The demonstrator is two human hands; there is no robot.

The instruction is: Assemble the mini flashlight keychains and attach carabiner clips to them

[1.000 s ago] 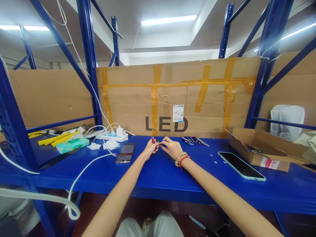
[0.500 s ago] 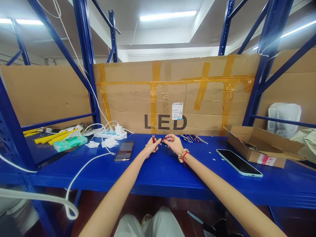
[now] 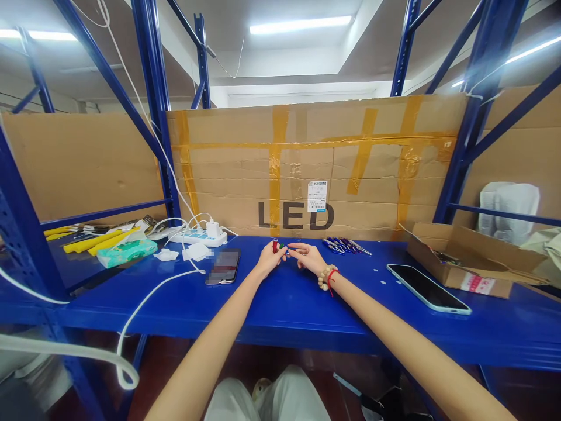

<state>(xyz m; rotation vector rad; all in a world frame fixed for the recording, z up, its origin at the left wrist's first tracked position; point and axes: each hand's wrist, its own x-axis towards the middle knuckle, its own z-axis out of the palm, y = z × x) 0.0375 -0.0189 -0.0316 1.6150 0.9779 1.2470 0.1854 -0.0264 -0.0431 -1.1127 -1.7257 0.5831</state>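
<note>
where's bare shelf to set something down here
Bare blue shelf near the front edge, between the dark phone and the light phone. Crowded left around the power strip and cable, and by the pens.

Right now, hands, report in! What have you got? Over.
Left hand shut on small red piece. Right hand reaching beside it, grip unclear. Pens lie right, phone left.

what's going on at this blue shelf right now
A person is at a blue shelf, both arms stretched out. Their left hand pinches a small red pen-like piece upright, and the right hand meets it fingertip to fingertip; whether it grips anything is too small to tell. More pens lie just right of the hands, a dark phone to the left, a second phone and an open cardboard box to the right.
</note>
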